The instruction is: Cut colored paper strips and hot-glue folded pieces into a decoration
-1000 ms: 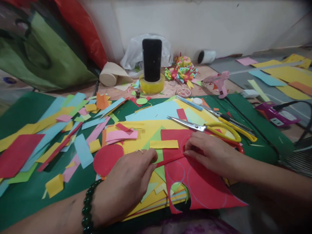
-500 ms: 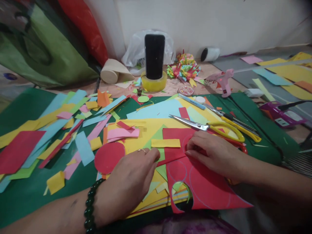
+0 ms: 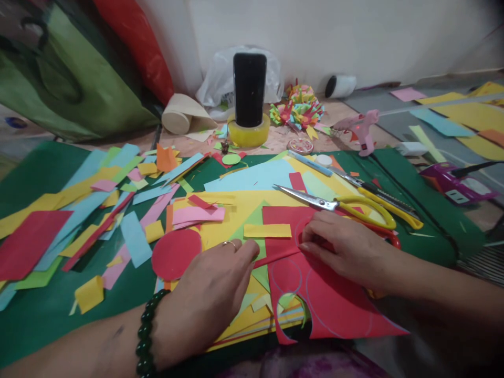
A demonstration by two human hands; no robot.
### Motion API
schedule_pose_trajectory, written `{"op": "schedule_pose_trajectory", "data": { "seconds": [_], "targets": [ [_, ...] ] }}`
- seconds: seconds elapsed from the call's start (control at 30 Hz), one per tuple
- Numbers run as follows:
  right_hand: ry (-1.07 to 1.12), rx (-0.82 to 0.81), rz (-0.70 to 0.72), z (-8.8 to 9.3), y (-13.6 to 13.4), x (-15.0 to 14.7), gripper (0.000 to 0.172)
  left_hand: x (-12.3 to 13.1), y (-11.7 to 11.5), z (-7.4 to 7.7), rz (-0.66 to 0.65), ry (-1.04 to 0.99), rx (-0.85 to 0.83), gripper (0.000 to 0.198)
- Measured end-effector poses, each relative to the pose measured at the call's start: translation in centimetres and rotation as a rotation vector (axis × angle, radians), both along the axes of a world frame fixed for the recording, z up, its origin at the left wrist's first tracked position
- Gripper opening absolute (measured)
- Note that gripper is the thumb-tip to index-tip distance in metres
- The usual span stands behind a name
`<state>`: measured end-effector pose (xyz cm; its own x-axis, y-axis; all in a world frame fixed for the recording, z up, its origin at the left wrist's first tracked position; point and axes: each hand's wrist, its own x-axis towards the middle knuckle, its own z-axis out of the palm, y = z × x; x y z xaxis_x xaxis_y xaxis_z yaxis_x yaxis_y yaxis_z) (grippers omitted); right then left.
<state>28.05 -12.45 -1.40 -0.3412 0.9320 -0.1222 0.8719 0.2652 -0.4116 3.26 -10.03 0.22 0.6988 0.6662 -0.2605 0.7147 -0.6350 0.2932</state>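
Note:
A narrow red paper strip [image 3: 277, 256] stretches between my two hands. My left hand [image 3: 214, 283] pinches its left end, and my right hand [image 3: 342, 252] pinches the right end. Beneath it lies a red paper sheet [image 3: 338, 294] with drawn circles and a round piece cut from its lower left. A short yellow paper strip [image 3: 268, 231] rests just beyond the red one. Left of my left hand is a red paper circle [image 3: 177, 254]. Scissors [image 3: 325, 205] with yellow and red handles lie beyond my right hand, blades pointing left.
Paper strips [image 3: 136, 239] in several colours cover the green mat [image 3: 122, 320] at left. A utility knife [image 3: 389, 205] lies at right. Farther back are a phone [image 3: 249, 89] standing in a yellow tape roll [image 3: 249, 134], paper flowers [image 3: 301, 110] and a pink glue gun [image 3: 364, 132].
Both hands keep their pinch on the red strip in nearly the same place. The view has shifted very slightly; nothing else visibly moved.

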Motion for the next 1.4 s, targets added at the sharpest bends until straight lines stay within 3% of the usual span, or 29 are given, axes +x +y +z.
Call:
{"op": "schedule_pose_trajectory", "data": {
  "seconds": [0.13, 0.3, 0.37, 0.6, 1.4],
  "targets": [
    [-0.007, -0.016, 0.009, 0.3, 0.1, -0.1, 0.020, 0.0, 0.0, 0.1, -0.012, 0.001, 0.029, 0.025],
    [-0.008, -0.005, 0.011, 0.6, 0.2, -0.3, 0.019, -0.2, 0.2, 0.1, -0.148, 0.063, 0.041, 0.065],
    [-0.009, -0.001, 0.006, 0.6, 0.1, -0.3, 0.018, -0.2, 0.3, 0.3, -0.196, 0.106, 0.033, 0.071],
    [-0.009, -0.023, 0.000, 0.4, 0.2, -0.3, 0.019, 0.3, 0.4, 1.1, -0.242, 0.198, 0.011, 0.067],
    [-0.034, 0.013, -0.008, 0.7, 0.1, -0.5, 0.014, 0.2, 0.1, 1.0, -0.270, 0.214, 0.019, 0.074]
  ]
}}
